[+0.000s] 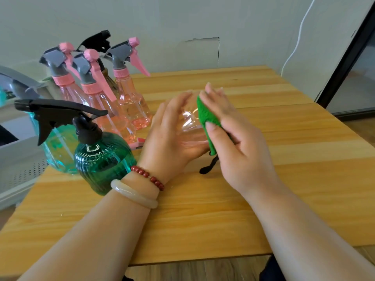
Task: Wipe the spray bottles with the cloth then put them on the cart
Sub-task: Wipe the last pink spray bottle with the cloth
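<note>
While your left grip (172, 136) cradles the clear pink bottle (191, 130) on its side just above the bench (284, 179), fingers curved up round its far wall, your right grip (233, 138) pinches the green cloth (206, 116). Thumb lies on the near face, fingers flat over the far one, and the cloth is pressed to the bottle's right flank. The cloth's black loop (208, 169) hangs below, its tip touching the bench. Left wrist carries a red bead bracelet (149, 177) and a pale bangle (134, 194).

Take the hands as dial centre:
- 8 o'clock, just beside your left wrist: ribbed teal bottle (101, 161), upright, black trigger head.
- 9 o'clock, behind it near the bench's left corner: paler teal bottle (55, 149); which head is its own you cannot tell.
- 10 to 11 o'clock, an upright cluster: left pink bottle (65, 86), middle pink bottle (101, 102), right pink bottle (132, 102), each with a grey-and-pink head.
- Behind them: black-headed bottle (97, 40), body mostly hidden.
- 9 o'clock, off the bench's left edge: white perforated cart (20, 169).
- 1 o'clock: white cable (298, 39) on the wall.
</note>
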Tool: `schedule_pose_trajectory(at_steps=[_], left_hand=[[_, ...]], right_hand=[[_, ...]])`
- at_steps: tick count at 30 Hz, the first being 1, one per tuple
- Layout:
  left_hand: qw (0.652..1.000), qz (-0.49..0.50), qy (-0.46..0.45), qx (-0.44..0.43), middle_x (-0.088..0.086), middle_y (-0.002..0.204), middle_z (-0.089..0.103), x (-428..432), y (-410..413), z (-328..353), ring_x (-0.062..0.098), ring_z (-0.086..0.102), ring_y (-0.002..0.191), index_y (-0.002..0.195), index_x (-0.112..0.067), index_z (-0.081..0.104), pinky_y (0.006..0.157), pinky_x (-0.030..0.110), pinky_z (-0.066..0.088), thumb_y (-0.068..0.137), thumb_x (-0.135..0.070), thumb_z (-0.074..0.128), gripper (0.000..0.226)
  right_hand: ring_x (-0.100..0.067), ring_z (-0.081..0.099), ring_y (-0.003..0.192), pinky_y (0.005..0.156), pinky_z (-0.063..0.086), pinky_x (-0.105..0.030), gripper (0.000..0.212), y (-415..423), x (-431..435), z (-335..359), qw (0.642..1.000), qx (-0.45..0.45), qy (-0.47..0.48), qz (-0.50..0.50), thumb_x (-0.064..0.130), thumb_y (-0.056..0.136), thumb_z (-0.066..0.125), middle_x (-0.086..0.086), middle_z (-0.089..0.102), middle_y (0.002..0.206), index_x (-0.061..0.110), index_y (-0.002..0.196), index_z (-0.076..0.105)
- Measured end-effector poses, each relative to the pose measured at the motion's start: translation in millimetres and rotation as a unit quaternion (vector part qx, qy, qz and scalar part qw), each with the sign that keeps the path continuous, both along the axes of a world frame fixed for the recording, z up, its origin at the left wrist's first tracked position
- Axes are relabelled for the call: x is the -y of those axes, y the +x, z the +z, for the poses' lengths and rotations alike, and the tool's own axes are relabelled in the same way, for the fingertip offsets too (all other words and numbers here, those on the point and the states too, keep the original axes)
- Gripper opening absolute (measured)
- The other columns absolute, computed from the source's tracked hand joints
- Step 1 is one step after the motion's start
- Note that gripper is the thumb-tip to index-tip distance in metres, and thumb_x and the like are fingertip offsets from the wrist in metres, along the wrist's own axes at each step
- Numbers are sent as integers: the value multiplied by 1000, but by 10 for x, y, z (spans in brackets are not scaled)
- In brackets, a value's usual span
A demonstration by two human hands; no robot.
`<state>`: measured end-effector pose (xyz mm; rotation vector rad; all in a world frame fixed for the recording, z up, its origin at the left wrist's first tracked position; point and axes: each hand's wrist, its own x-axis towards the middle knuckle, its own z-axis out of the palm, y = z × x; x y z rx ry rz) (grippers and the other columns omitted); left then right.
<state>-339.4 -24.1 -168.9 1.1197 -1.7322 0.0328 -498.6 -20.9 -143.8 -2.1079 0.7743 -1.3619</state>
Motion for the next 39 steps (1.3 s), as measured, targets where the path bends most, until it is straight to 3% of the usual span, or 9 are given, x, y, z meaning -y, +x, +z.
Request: schedule_pose_trajectory(at_steps=[7, 10, 14, 19, 24, 29, 33, 36, 39], left_hand=[[1000, 12, -10, 27, 3, 133, 48, -5, -27, -22, 15, 49, 122, 141, -14, 36, 105, 29, 45, 73, -53, 77, 88], [1000, 5, -12, 10, 1, 132, 46, -9, -54, -10, 9, 46, 121, 141, -8, 39, 105, 14, 37, 75, -46, 77, 85], [1000, 6, -8, 23, 4, 134, 49, -17, -46, -11, 18, 50, 124, 142, -5, 39, 107, 33, 44, 81, -54, 71, 85], [997, 0, -22, 70, -3, 132, 41, -32, -47, -24, 25, 49, 124, 140, -21, 34, 108, 38, 43, 69, -50, 80, 90], [996, 7, -45, 73, -3, 134, 41, -34, -55, -3, 23, 49, 125, 141, -17, 34, 108, 40, 43, 74, -52, 77, 87], [998, 10, -27, 57, -3, 134, 40, -52, -46, -3, 24, 49, 125, 140, -22, 33, 107, 40, 45, 72, -52, 76, 86], [1000, 14, -19, -8, -8, 132, 40, -35, -36, -21, 17, 49, 123, 142, -24, 32, 105, 30, 47, 73, -49, 78, 87], [999, 14, -25, -35, -6, 133, 41, -19, 7, -36, 10, 46, 126, 143, -19, 29, 108, 26, 43, 76, -43, 77, 86], [999, 19, -28, -9, -3, 130, 41, -6, 19, -27, 7, 45, 122, 144, -21, 31, 107, 16, 37, 72, -47, 80, 91]], right_hand=[[6, 35, 137, 112, 31, -21, 37, -63, 98, 38, 989, 45, 132, -54, 21, 104, 45, 18, 45, 147, 38, 136, 48], [-2, 28, 144, 117, 24, -19, 40, -53, 34, 45, 999, 14, 20, -24, 13, 101, 45, 9, 43, 150, 23, 139, 51], [-5, 34, 142, 116, 29, -23, 38, -33, 55, 87, 999, -23, -39, -2, 13, 99, 43, 7, 50, 145, 22, 133, 58], [-9, 64, 80, 71, 48, -34, 27, -80, 144, 202, 980, 66, 181, -56, 25, 103, 42, 11, 70, 84, 32, 104, 68], [-3, 50, 129, 108, 40, -27, 36, -105, 93, 170, 998, 42, 47, 30, 11, 97, 41, 10, 60, 131, 22, 122, 64], [-2, 66, 87, 79, 49, -26, 30, -93, 165, 157, 971, 103, 214, -8, 22, 104, 41, 16, 71, 87, 34, 98, 69], [-1, 35, 141, 118, 28, -28, 40, -80, 83, 52, 994, 39, 96, 41, 19, 101, 41, 16, 46, 147, 35, 135, 53], [-2, 17, 148, 122, 15, -25, 41, -57, 68, 28, 997, -1, 27, 71, 18, 99, 40, 16, 36, 152, 36, 135, 47], [5, 27, 142, 120, 23, -28, 39, -44, 104, 41, 988, 70, 122, 69, 20, 98, 40, 18, 40, 151, 38, 131, 52]])
